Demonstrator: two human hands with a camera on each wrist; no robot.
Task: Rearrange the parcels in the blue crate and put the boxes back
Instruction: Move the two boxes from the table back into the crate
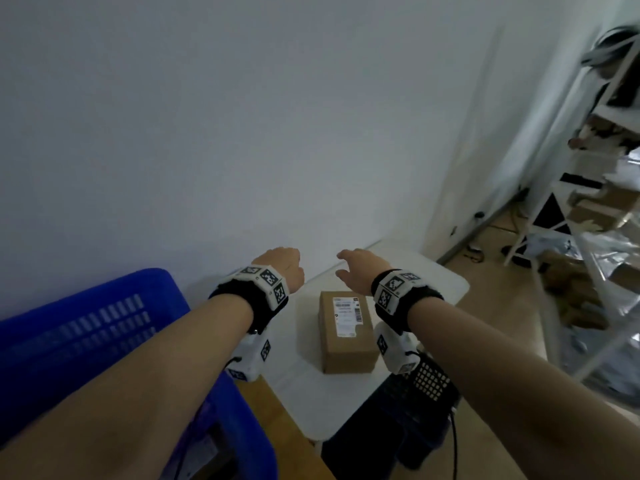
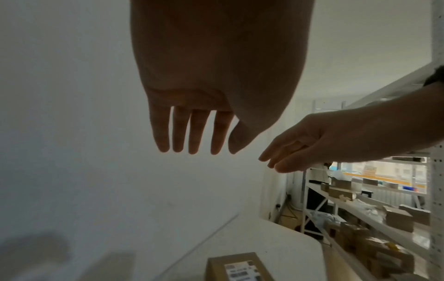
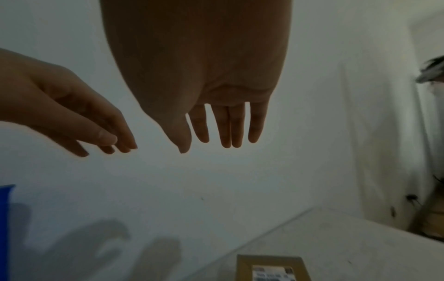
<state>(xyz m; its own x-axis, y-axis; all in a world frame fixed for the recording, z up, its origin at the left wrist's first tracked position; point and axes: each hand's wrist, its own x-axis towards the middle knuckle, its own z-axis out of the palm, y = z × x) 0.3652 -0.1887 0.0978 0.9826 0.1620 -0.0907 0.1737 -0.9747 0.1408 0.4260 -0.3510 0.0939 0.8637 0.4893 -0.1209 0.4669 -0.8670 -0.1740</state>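
While the blue crate [image 1: 86, 327] sits left of the counter [image 1: 443, 285], the box [image 1: 346, 336] lies there untouched below left hand [image 1: 280, 268] and right hand [image 1: 360, 271], fingers [image 2: 195, 131] spread, nothing held; a one-sided grab could tip it off the near edge.

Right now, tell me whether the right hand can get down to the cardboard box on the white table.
Probably yes. The right hand hovers open and empty above the cardboard box, whose labelled top lies bare on the white table; nothing sits between them.
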